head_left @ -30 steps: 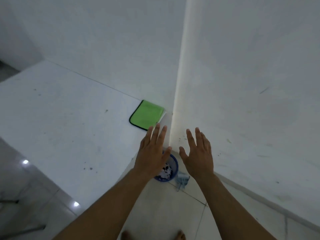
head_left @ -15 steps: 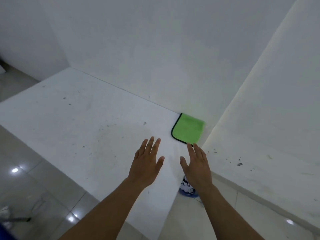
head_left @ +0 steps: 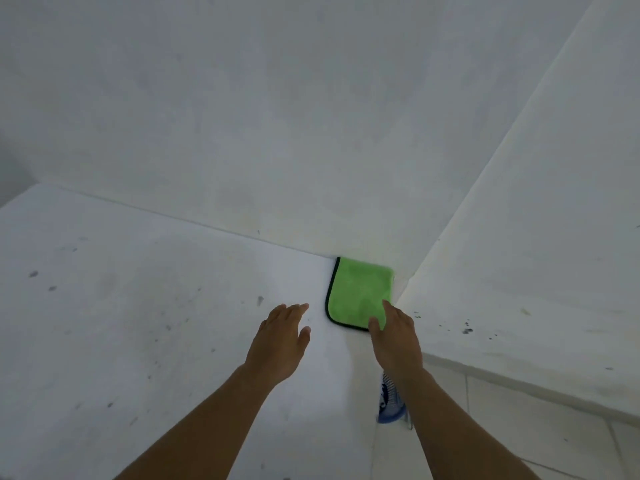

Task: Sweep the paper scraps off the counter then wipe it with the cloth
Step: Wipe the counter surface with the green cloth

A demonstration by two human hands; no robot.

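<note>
- Right hand: fingers extended, laid over the near corner of the folded green black-edged microfibre cloth.
- Left hand: held spread above the white surface, just left of the cloth.

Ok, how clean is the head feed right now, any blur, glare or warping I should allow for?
Head view: dim, flat light with no glare; the green cloth looks slightly smeared at its far edge, and both hands, left hand and right hand, are softly blurred; wide-angle lens splays the wall edges outward; the blue bin by the floor is blurred too.
</note>
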